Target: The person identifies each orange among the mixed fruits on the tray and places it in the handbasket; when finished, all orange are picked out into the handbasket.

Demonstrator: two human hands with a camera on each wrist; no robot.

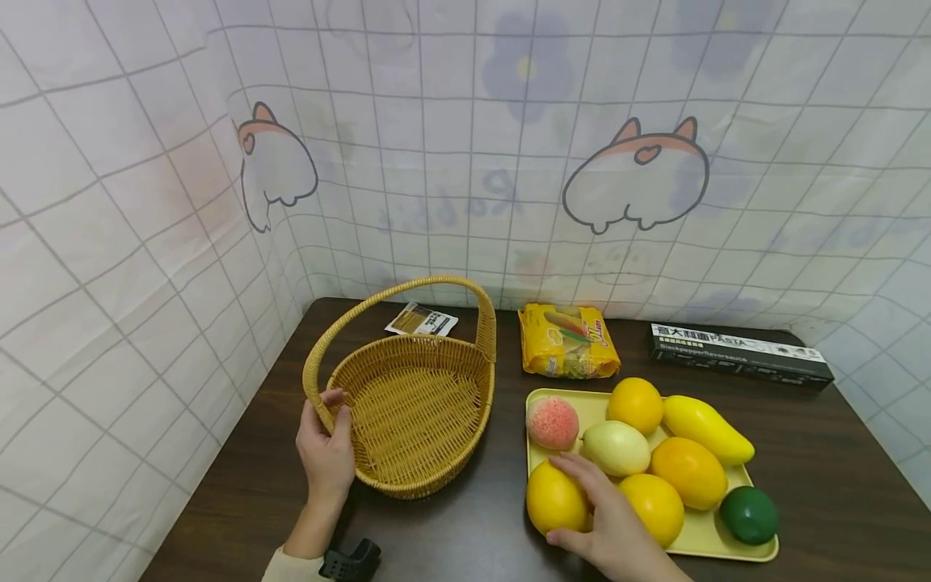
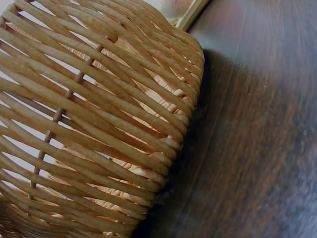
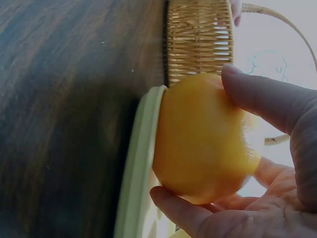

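Note:
At the left, my left hand [image 1: 327, 457] grips the wicker basket [image 1: 418, 412] where its tall arched handle meets the rim. The woven side of the basket [image 2: 94, 109] fills much of the left wrist view, and the left hand is out of sight there. My right hand [image 1: 614, 525] holds a round orange [image 1: 554, 499] at the near left corner of the pale yellow tray [image 1: 716, 543]. In the right wrist view, thumb and fingers curl around this orange [image 3: 200, 139], close over the tray's rim [image 3: 143, 158].
On the tray lie a peach [image 1: 553, 423], a pale green fruit [image 1: 616, 448], a yellow mango [image 1: 707, 428], a dark green fruit [image 1: 749, 515] and several orange-yellow fruits [image 1: 650, 509]. Behind stand a yellow food packet [image 1: 569, 341], a black pasta box [image 1: 738, 356] and a small sachet [image 1: 422, 320].

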